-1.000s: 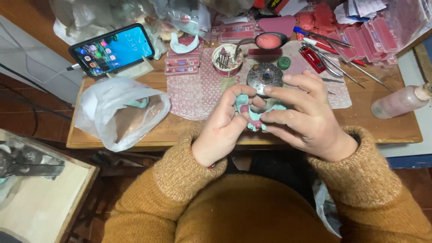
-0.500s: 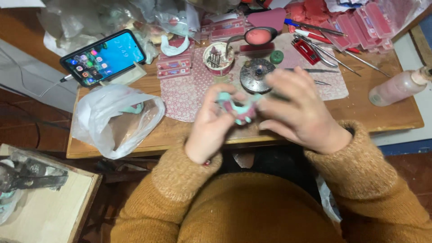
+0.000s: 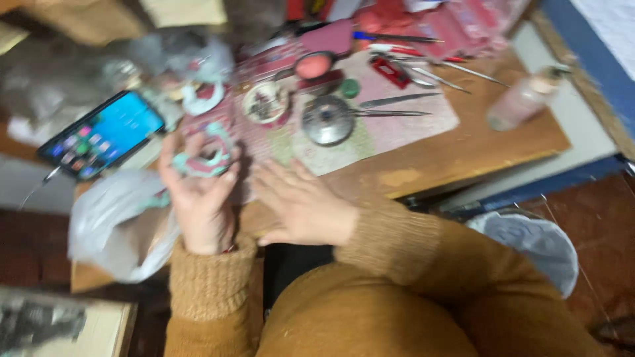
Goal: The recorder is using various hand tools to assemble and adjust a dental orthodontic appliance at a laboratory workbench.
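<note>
Left of the round metal lid (image 3: 327, 120) a crumpled white plastic bag (image 3: 116, 221) sags with blurred contents, the left hand (image 3: 202, 192) curls shut around a ring-shaped teal and pink piece (image 3: 202, 158), perhaps fabric, and the right hand (image 3: 301, 205) lies spread flat beside it.

We see a lit smartphone (image 3: 102, 134) at the wooden table's (image 3: 522, 142) left, a white plastic bag (image 3: 119, 221) below it, a round metal lid (image 3: 327, 120) mid-table, and a pinkish bottle (image 3: 526, 99) right.
</note>
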